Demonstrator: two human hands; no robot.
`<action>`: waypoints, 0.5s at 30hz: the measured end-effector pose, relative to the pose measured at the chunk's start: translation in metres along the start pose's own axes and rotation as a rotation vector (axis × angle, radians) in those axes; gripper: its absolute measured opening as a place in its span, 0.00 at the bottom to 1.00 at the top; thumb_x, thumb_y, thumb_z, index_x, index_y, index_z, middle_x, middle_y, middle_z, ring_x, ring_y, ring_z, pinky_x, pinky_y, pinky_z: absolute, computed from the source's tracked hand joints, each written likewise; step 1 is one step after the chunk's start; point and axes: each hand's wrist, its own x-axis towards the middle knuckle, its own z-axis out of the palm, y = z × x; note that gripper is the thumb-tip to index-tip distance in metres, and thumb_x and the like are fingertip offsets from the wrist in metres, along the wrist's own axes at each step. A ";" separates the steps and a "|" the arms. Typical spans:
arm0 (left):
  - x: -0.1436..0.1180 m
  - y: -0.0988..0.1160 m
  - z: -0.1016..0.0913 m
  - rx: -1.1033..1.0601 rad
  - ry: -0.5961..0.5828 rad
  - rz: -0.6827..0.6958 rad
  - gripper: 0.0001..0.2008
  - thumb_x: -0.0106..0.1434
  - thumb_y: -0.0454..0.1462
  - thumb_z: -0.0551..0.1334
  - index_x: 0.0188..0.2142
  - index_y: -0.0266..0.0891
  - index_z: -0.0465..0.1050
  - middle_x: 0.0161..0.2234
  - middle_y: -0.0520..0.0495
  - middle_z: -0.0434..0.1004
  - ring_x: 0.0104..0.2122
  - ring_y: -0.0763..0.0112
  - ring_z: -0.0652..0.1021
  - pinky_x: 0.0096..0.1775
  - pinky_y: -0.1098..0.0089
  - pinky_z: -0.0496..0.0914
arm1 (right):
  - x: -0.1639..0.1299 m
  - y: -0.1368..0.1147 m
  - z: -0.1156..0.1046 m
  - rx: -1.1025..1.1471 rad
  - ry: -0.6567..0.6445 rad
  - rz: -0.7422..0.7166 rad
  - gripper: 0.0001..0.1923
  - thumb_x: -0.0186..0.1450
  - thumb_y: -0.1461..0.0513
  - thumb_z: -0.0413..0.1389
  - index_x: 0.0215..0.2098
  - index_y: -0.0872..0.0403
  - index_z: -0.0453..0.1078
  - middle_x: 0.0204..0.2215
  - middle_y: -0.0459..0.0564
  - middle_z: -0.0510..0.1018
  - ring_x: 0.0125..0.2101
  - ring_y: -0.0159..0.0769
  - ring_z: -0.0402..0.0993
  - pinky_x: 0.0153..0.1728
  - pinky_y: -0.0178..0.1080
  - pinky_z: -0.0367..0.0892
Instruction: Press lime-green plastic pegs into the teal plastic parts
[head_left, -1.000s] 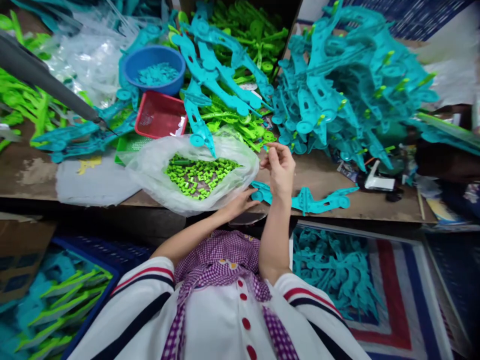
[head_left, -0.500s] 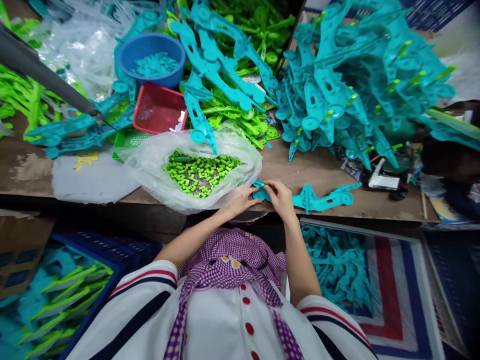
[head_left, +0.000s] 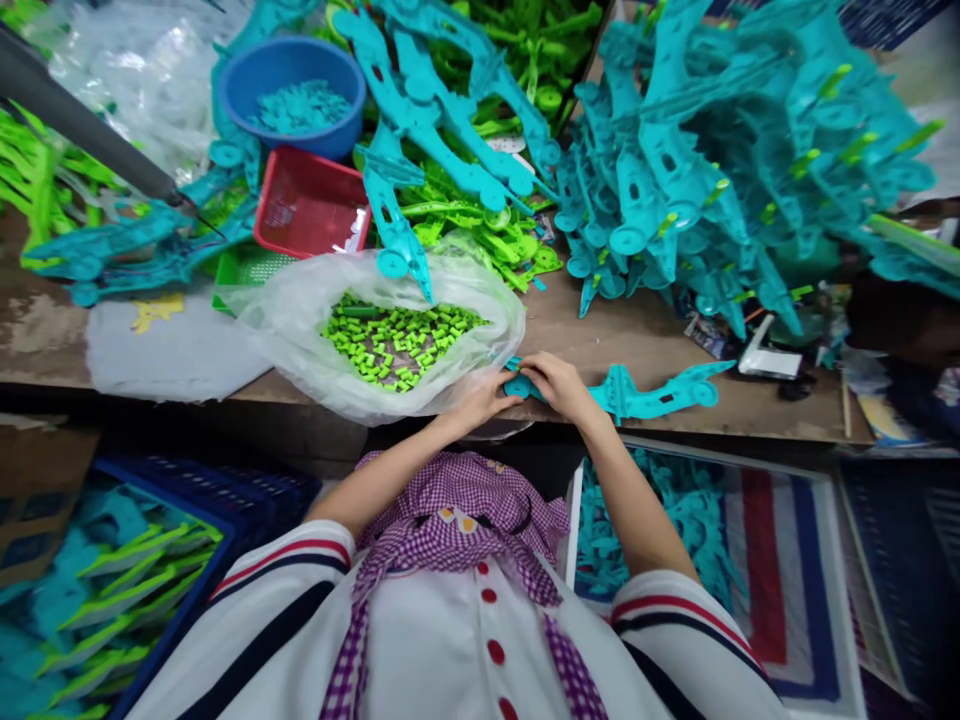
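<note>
A long teal plastic part [head_left: 645, 395] with discs and a pointed end lies along the table's front edge. My left hand [head_left: 484, 400] grips its left end between thumb and fingers. Fingers bent, my right hand [head_left: 559, 385] presses on the same end from above and hides that stretch. A speck of green shows at the fingertips; its shape is too small to make out. Left of my hands, an open clear plastic bag [head_left: 289, 365] holds many small green plastic pieces [head_left: 401, 345].
Behind the bag stand a red tray [head_left: 300, 215] and a blue bowl [head_left: 341, 125] of teal bits. Teal parts [head_left: 675, 190] are heaped at the right, an electric screwdriver [head_left: 112, 145] hangs at the left. Below the table are a blue crate [head_left: 202, 590] and a white-framed bin [head_left: 840, 560].
My right hand has turned a little, its forearm and elbow swinging outward to the right. Both hands stay at the teal part's left end. The view has shifted slightly.
</note>
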 end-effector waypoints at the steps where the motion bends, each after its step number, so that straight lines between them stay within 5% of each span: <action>1: 0.000 0.000 0.000 -0.008 -0.006 -0.007 0.19 0.62 0.44 0.66 0.51 0.40 0.76 0.44 0.44 0.80 0.44 0.59 0.78 0.49 0.58 0.71 | 0.000 0.001 0.001 -0.002 -0.003 0.004 0.12 0.73 0.57 0.47 0.43 0.51 0.72 0.38 0.53 0.78 0.39 0.40 0.75 0.42 0.42 0.71; 11: 0.000 -0.002 -0.003 -0.142 0.043 -0.005 0.21 0.64 0.48 0.63 0.53 0.40 0.74 0.51 0.42 0.78 0.51 0.59 0.75 0.55 0.56 0.68 | -0.006 0.000 0.015 0.029 0.167 0.094 0.16 0.73 0.53 0.47 0.47 0.50 0.74 0.39 0.53 0.79 0.40 0.41 0.76 0.44 0.43 0.72; 15: -0.010 0.009 -0.020 -0.473 0.130 -0.231 0.24 0.69 0.51 0.52 0.57 0.42 0.69 0.47 0.44 0.78 0.38 0.67 0.77 0.38 0.66 0.73 | -0.011 -0.009 0.004 0.048 0.163 0.101 0.19 0.71 0.51 0.50 0.55 0.49 0.70 0.40 0.52 0.78 0.38 0.40 0.75 0.44 0.45 0.72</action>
